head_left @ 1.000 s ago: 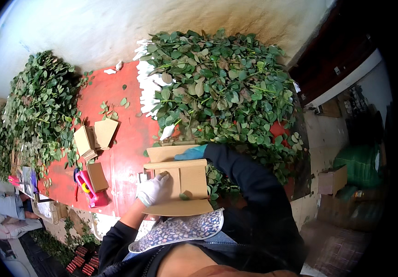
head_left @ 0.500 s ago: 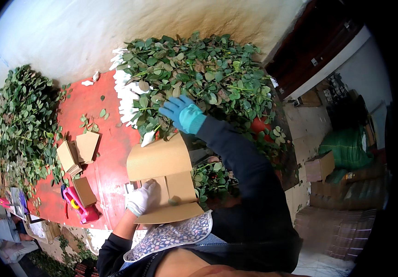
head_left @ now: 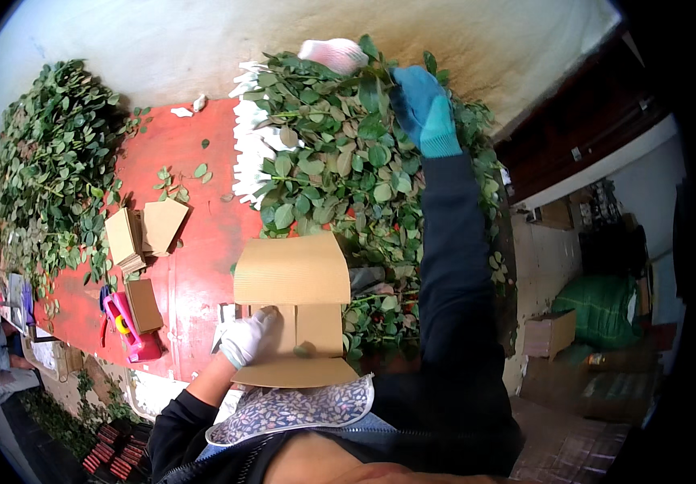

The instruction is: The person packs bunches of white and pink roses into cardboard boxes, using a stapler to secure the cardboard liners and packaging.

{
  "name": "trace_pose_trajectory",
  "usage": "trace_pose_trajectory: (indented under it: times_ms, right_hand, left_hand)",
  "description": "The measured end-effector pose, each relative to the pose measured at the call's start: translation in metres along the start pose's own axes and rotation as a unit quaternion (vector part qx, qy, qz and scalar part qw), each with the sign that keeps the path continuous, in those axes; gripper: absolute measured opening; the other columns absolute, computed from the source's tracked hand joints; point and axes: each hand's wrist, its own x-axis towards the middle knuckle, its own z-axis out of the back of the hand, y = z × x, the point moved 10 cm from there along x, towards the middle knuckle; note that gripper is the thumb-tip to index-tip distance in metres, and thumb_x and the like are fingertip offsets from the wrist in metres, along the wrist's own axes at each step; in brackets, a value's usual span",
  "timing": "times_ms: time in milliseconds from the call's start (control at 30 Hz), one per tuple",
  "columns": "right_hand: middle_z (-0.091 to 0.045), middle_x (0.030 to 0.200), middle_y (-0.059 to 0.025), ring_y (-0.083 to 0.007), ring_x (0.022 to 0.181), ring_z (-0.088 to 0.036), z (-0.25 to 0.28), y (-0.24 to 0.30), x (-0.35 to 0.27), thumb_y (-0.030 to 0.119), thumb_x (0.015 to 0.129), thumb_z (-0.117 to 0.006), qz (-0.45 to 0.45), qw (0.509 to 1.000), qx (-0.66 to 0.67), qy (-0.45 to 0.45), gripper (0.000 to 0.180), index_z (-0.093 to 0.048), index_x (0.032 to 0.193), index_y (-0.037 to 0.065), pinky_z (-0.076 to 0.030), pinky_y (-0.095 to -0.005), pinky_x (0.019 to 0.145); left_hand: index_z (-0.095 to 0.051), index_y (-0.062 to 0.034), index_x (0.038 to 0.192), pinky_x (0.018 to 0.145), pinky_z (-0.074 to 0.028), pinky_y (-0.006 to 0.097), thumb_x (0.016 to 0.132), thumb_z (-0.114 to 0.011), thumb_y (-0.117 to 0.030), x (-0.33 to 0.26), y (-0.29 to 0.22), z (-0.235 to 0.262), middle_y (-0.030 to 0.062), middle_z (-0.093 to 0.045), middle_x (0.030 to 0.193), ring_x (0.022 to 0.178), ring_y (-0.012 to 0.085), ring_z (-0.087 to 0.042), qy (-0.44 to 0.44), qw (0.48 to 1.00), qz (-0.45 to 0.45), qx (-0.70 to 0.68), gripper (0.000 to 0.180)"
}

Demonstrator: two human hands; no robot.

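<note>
My right hand (head_left: 422, 101), in a blue-green glove, reaches to the far side of the big rose pile (head_left: 340, 153). Its fingers close round a leafy rose stem (head_left: 376, 89), whose head is covered by a pinkish-white net sleeve (head_left: 333, 55) pointing left. In front of my body lies a folded brown cardboard sheet (head_left: 291, 270), its far flap corrugated and its near flap raised. My white-gloved left hand (head_left: 249, 337) is closed at the sheet's left edge, thumb on the inner face. A loose leaf (head_left: 303, 351) lies on the cardboard.
Another leafy pile (head_left: 57, 177) covers the left of the red table (head_left: 202, 282). Between the piles are small cardboard pieces (head_left: 162, 224) and a pink tape dispenser (head_left: 140, 331). Against the wall, white-sleeved heads (head_left: 249, 137) edge the rose pile. A green sack (head_left: 598, 308) stands on the right.
My right hand has moved away and to the right over the pile and now holds a net-sleeved rose stem. My left hand stays on the cardboard. The view has shifted slightly.
</note>
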Motion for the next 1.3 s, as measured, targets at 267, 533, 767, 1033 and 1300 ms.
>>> trace_pose_trajectory:
  times_ms: [267,533,767,1033,1300]
  right_hand:
    - [-0.063,0.110,-0.0135,-0.0341,0.103,-0.061,-0.232,-0.028,0.003,0.017,0.078,-0.064,-0.046,0.941,-0.206,0.264,0.036,-0.060,0.114,0.015,-0.048,-0.0491,0.084]
    - [-0.059,0.117,-0.0144,-0.0356,0.111,-0.057,-0.233,-0.022,0.004,0.019,0.073,-0.070,-0.028,0.936,-0.157,0.313,0.040,-0.064,0.113,0.018,-0.045,-0.0488,0.092]
    - [-0.063,0.109,-0.0128,-0.0269,0.099,-0.061,-0.066,-0.111,0.021,0.007,0.086,-0.058,-0.130,0.963,0.226,-0.060,0.029,-0.060,0.115,0.006,-0.050,-0.0370,0.087]
    - [-0.064,0.114,-0.0119,-0.0182,0.101,-0.063,-0.005,-0.171,0.007,0.011,0.096,-0.050,-0.153,0.725,0.655,-0.149,0.029,-0.057,0.123,0.001,-0.051,-0.0317,0.088]
    - [-0.065,0.103,-0.0159,-0.0356,0.094,-0.062,-0.191,-0.034,0.038,0.016,0.079,-0.064,-0.051,0.964,-0.109,0.236,0.027,-0.064,0.106,0.011,-0.051,-0.0448,0.078]
  left_hand:
    - [-0.050,-0.0070,0.131,0.068,-0.053,0.041,0.082,-0.064,-0.026,-0.003,-0.006,0.015,0.0139,-0.056,0.121,0.080,0.0306,-0.065,-0.077,0.994,-0.036,-0.072,0.054]
    - [-0.053,-0.0095,0.128,0.063,-0.053,0.041,0.081,-0.065,-0.029,-0.004,-0.003,0.021,0.0112,-0.058,0.112,0.075,0.0289,-0.065,-0.037,0.998,0.000,-0.052,0.052]
    - [-0.058,-0.0062,0.117,0.061,-0.051,0.041,0.080,-0.066,-0.029,-0.004,-0.004,0.021,0.0107,-0.058,0.107,0.072,0.0282,-0.064,-0.073,0.997,-0.029,-0.024,0.044]
    - [-0.057,-0.0058,0.116,0.063,-0.052,0.041,0.081,-0.065,-0.029,-0.001,-0.005,0.025,0.0113,-0.057,0.111,0.074,0.0289,-0.065,-0.055,0.998,-0.012,-0.043,0.043]
    - [-0.057,-0.0055,0.114,0.062,-0.052,0.041,0.082,-0.065,-0.028,-0.005,-0.002,0.024,0.0131,-0.056,0.106,0.071,0.0297,-0.064,-0.043,0.999,-0.011,-0.029,0.040]
